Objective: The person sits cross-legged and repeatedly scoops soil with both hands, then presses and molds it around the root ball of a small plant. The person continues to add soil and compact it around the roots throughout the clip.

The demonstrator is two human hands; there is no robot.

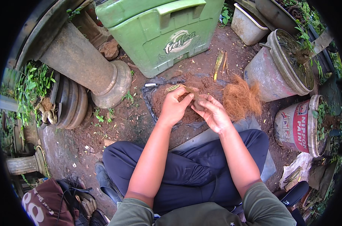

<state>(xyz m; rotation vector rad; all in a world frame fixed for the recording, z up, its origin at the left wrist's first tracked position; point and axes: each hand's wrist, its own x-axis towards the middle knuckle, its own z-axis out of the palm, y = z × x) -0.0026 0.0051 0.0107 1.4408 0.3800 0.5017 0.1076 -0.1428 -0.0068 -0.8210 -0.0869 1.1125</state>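
In front of my crossed legs, my left hand [175,104] and my right hand [215,113] are raised over a heap of dark brown soil [161,98] on a black plastic sheet [147,101]. Between them they pinch a brown, soil-coloured piece [196,98], its kind unclear and partly hidden by my fingers. A yellowish-green, leaf-like end [173,87] shows just beyond my left fingers. To the right of my right hand lies a loose pile of orange-brown coir fibre [240,97], apart from the hand.
A large green cooler box [171,41] stands ahead. Dried plant strips [219,64] lie to its right. Two buckets, one pale [267,77] and one red-and-white [296,127], stand at the right. A concrete pillar [80,60] leans at the left, beside dark ribbed pots [74,103].
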